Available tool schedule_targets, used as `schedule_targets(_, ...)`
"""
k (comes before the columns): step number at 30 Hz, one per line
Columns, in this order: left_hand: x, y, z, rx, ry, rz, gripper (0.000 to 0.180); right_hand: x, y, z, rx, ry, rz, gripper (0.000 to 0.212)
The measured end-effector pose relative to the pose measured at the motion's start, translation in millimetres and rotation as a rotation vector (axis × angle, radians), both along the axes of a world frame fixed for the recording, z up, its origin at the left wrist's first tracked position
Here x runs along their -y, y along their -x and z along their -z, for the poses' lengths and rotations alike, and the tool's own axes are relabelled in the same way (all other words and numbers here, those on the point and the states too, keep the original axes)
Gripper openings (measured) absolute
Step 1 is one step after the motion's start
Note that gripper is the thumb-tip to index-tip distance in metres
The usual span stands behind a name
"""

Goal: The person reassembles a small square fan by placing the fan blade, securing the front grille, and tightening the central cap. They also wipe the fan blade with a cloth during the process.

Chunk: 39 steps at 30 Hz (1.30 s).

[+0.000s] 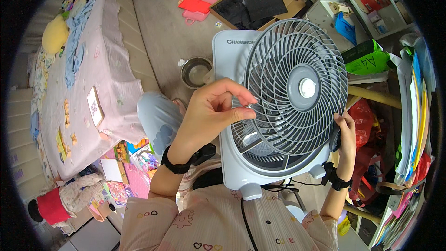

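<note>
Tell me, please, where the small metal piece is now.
In the head view, the small metal piece is near the centre, pinched in the left hand, in front of the left edge of the round fan grille.

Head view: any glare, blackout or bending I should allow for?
Head view: corners black; bed bends toward the rim; fan hub cap washed-out white, probably glare; small silvery piece in the left hand, too tiny to make out clearly.

Light is soft and fairly bright; fisheye distortion bows outer edges.
</note>
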State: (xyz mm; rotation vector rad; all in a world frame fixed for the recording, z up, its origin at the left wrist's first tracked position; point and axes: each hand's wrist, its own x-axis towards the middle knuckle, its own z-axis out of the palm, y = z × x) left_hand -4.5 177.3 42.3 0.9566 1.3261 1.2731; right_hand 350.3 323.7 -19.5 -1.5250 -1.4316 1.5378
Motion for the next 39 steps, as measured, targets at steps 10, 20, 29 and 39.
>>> schedule_targets(10, 3.1, 5.8, 11.1, 0.004, -0.003, 0.008, 0.020, 3.6, 4.2, -5.8, 0.013, 0.013, 0.022, 0.037)
schedule_targets(20, -6.3, -1.6, 10.0, 0.072, -0.064, 0.001, 0.013, 0.3, 2.6, -8.0, 0.016, -0.018, -0.033, 0.033)
schedule_targets(29, -26.0, -3.3, -26.5, -0.231, 0.043, 0.149, 0.015, 4.1, 7.0, -15.7, -0.096, -0.079, -0.046, 0.031)
schedule_targets(39, -45.3, 6.9, -21.0, -0.499, -0.197, -0.047, 0.016, 9.5, 9.0, -21.4, -0.089, -0.113, -0.120, 0.035)
